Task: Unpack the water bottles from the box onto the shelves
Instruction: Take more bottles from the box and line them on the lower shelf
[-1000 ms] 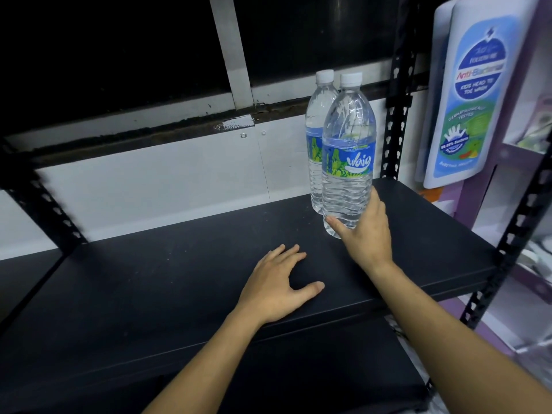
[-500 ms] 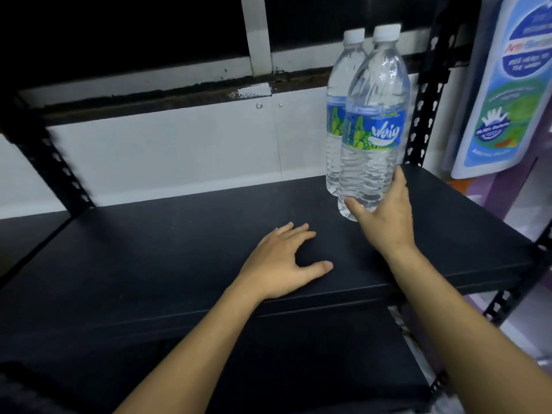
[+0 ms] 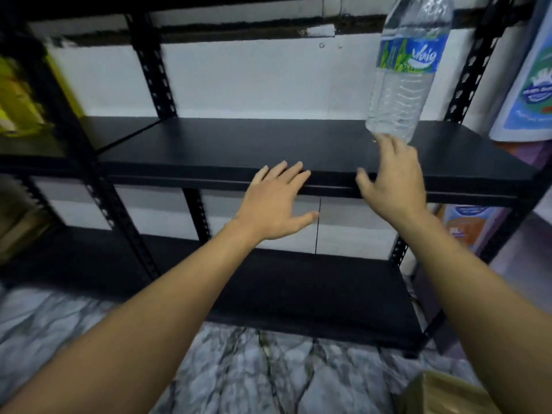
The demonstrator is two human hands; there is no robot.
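Presently left hand [image 3: 274,204] and right hand [image 3: 391,186] empty, fingers [image 3: 294,173] released, near bottles [image 3: 403,85] on shelf [image 3: 239,144]; placing looks done, next: fetch from box [image 3: 442,395].

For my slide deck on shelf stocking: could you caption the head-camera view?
Two water bottles stand on the black shelf; the left hand and right hand are open near its front edge.

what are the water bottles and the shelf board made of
Water bottles: clear, glossy thin plastic, seen by the see-through ribbed walls. Shelf board: matte black, likely painted metal or coated board; cannot tell which. Uprights: probably black painted metal, given the punched holes.
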